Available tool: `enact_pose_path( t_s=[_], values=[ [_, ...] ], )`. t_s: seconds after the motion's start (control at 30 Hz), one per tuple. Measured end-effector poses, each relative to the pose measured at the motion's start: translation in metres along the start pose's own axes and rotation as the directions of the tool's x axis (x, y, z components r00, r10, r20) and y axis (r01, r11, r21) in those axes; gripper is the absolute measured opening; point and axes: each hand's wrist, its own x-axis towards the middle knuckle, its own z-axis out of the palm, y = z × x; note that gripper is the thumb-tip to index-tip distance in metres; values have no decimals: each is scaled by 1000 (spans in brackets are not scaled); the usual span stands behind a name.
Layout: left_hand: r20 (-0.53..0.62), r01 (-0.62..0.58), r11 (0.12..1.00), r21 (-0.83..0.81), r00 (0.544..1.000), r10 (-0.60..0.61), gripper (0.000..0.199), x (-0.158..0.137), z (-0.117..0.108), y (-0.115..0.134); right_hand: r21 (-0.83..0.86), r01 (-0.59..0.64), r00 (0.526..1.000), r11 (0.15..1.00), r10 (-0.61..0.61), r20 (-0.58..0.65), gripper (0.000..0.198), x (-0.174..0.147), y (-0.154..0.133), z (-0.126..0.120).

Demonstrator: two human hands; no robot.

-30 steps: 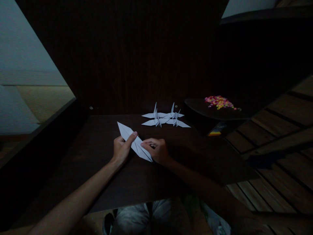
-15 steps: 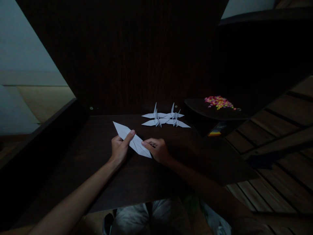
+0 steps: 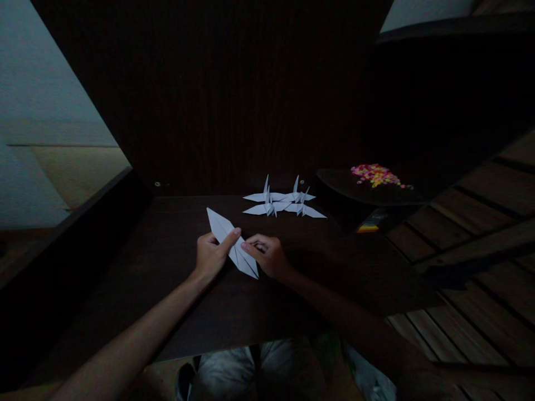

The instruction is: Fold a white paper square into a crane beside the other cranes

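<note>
A white folded paper [image 3: 220,227], long and diamond-shaped with crease lines, is held slanting above the dark desk. My left hand [image 3: 212,252] grips its left side, thumb on top and fingers underneath. On the right edge of the paper, my right hand [image 3: 267,255] pinches with the thumb on top and fingers curled. Beyond my hands, several white origami cranes [image 3: 285,205] stand close together in two rows, their wings spread and their necks and tails pointing up.
The dark wooden desk [image 3: 188,328] has a raised side board [image 3: 83,217] at left and a tall back panel [image 3: 234,100]. On a rounded corner shelf [image 3: 334,182] at right lies a heap of small pink and yellow pieces [image 3: 378,176]. Wooden slats [image 3: 480,301] lie farther right.
My left hand has moved a little to the right. The folded paper has turned more upright, its lower tip swinging down, while my right hand has hardly moved.
</note>
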Motion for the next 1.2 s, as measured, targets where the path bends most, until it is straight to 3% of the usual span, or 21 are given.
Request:
enact_pose_path(
  t_s=[0.3,0.53,0.73,1.03,1.2],
  values=[
    [61,80,993,-84,995,-75,30,2,0,-8,75,-42,999,996,41,8,18,0,-4,-1],
    [187,88,995,-45,979,-78,26,4,-2,-5,102,-43,997,994,49,-54,19,1,-6,1],
    [142,65,998,-8,988,-63,25,4,-3,-8,53,-37,999,998,38,-23,19,1,-3,2],
    [63,129,980,-149,991,-121,27,5,-3,-11,-117,51,999,992,-49,22,19,1,-2,-3],
    [44,160,963,-215,987,-154,28,5,-2,-9,-109,61,997,992,-55,61,16,1,-6,-6]
  ],
)
